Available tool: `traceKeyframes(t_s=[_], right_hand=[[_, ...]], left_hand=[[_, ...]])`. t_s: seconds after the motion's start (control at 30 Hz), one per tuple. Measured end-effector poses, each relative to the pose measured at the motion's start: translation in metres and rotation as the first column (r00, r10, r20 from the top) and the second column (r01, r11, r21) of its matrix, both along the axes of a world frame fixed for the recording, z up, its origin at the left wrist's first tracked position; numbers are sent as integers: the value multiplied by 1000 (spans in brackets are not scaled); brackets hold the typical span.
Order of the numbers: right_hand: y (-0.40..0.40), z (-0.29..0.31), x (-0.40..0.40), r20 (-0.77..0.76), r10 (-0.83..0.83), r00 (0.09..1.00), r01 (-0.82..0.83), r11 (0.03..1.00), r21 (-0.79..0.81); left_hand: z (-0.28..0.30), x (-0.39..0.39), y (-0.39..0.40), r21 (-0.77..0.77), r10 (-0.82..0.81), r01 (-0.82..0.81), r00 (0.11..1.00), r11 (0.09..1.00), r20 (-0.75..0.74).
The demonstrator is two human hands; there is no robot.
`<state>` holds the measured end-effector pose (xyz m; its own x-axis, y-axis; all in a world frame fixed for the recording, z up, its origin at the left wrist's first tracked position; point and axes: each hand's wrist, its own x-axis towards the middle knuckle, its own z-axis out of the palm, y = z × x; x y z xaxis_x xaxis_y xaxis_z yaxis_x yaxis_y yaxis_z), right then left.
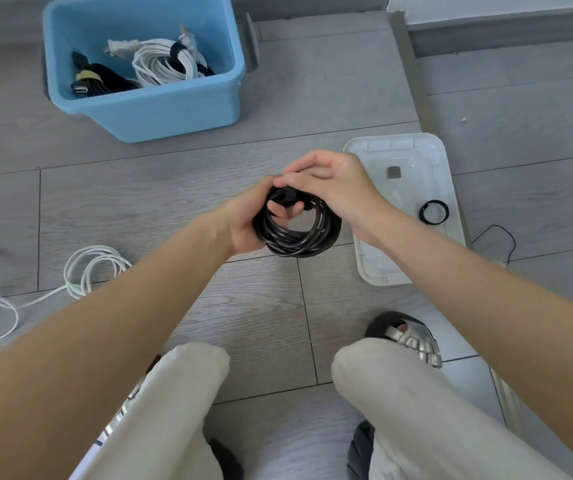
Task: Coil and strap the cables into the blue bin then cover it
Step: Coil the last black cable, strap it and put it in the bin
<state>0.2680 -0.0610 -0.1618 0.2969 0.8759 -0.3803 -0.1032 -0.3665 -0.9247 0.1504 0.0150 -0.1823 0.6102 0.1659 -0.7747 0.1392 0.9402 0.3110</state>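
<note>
A coiled black cable (298, 233) hangs above the floor in the middle of the head view. My left hand (248, 220) grips the coil from the left, fingers through its centre. My right hand (333, 188) pinches the top of the coil, where a black end or strap shows between the fingertips. The blue bin (174, 109) stands at the far left with a strapped white cable bundle (165, 62) and a strapped black bundle (101, 81) inside. Its white lid (406, 147) lies upside down on the floor to the right, partly hidden by my right forearm.
A loose white cable (87, 268) sprawls on the floor at the left. A small black strap ring (434, 212) lies on the lid. A thin black cord (506, 237) trails right of the lid. My knees and sandalled feet fill the foreground.
</note>
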Motion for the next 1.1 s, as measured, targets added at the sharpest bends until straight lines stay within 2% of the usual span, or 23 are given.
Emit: traceKeyframes(t_s=[0.17,0.27,0.33,0.5,0.67,0.73,0.87,1.1], right_hand=[[4,5,2,30,34,999,-35,999,36],[3,4,4,54,33,998,-35,999,32],[3,2,5,103,31,994,-35,999,34],[6,0,5,169,48,984,-54,998,34],[9,3,6,125,25,992,-30,999,41],[5,3,9,85,-5,996,4,1000,19],[-4,0,12,0,-63,998,63,998,-1],[6,-1,13,171,1,985,-5,1000,25]], left_hand=[[2,-13,3,-151,59,-36,987,988,153],[6,-16,4,-116,7,21,972,993,235],[9,-13,2,-40,-39,49,975,998,218],[5,-1,-4,30,85,-87,992,996,88],[8,-3,-4,55,139,-146,984,988,108],[14,-3,-4,59,129,-137,983,989,133],[15,0,-9,86,89,-97,992,992,92],[12,2,-6,61,172,-179,979,982,107]])
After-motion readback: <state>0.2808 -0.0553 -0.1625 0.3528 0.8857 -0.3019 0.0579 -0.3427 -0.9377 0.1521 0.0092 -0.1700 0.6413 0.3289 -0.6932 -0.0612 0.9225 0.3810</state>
